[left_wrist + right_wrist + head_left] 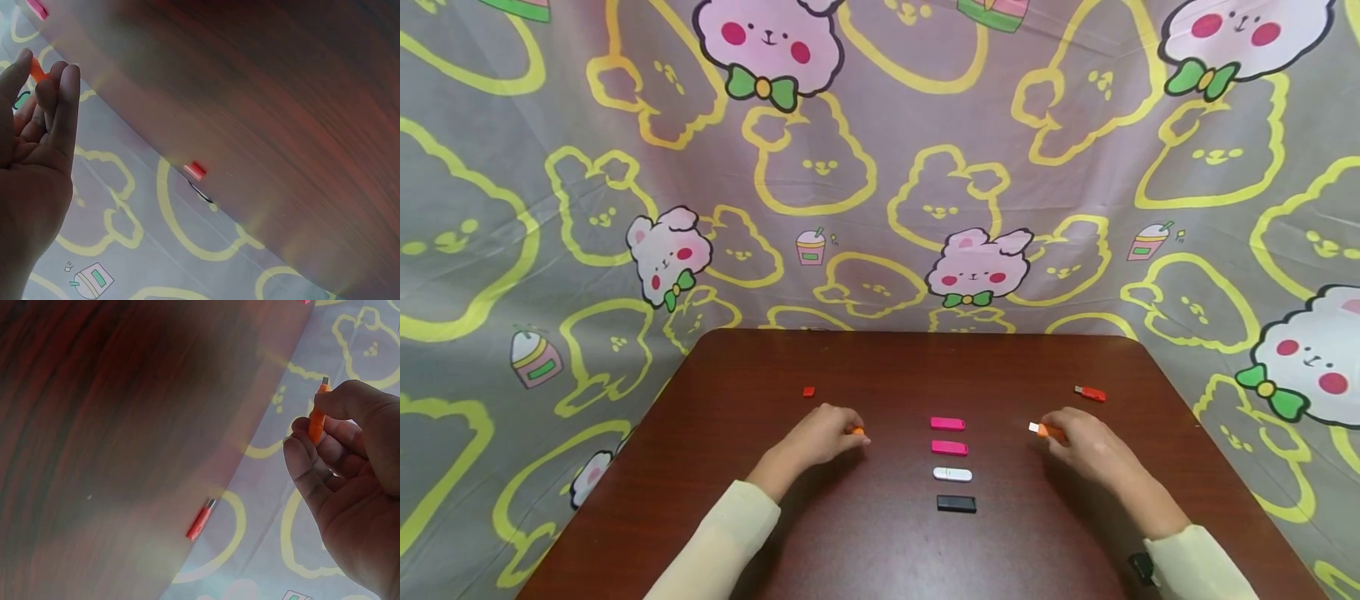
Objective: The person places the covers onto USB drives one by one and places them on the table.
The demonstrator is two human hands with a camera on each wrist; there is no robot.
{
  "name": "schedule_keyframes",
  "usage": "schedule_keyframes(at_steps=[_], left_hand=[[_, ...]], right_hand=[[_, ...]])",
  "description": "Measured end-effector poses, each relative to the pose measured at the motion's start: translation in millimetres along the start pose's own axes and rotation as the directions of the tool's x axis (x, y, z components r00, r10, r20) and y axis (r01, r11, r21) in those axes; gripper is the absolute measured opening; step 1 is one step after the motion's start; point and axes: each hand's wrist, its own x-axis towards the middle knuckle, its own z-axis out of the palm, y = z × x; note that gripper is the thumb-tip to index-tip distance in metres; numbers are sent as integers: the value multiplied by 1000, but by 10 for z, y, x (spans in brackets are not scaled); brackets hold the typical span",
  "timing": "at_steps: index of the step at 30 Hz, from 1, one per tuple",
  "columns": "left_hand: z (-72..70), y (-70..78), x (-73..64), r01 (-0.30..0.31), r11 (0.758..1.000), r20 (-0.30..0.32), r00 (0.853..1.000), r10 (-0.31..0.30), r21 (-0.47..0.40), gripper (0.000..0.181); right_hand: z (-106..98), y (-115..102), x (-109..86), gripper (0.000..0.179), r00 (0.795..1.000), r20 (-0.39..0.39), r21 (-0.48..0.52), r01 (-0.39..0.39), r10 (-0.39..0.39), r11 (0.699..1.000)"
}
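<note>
My right hand (1081, 442) pinches an orange USB stick (317, 422), its metal plug bare and pointing left in the head view. Between thumb and fingers of my left hand (822, 433) is a small orange cap (38, 72), mostly covered by the fingertips. Beyond the right hand lies a red USB stick (1092, 393) with its plug exposed. A small red cap (808, 392) lies beyond the left hand. Between the hands, two pink USB sticks (947, 423), a white USB stick (952, 475) and a black USB stick (957, 503) form a column.
All the sticks lie on a dark reddish-brown wooden table (880, 367). A grey cloth with cartoon rabbits (865, 208) hangs behind the table and along its sides. A dark object (1141, 568) sits at the right sleeve's cuff.
</note>
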Motion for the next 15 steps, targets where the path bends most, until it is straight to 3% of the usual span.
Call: schedule_keyframes(at_steps=[15], left_hand=[[35, 175, 36, -78, 997, -28, 997, 78, 11, 17]], right_hand=[[42, -168, 44, 22, 1000, 21, 16, 6, -6, 1000]])
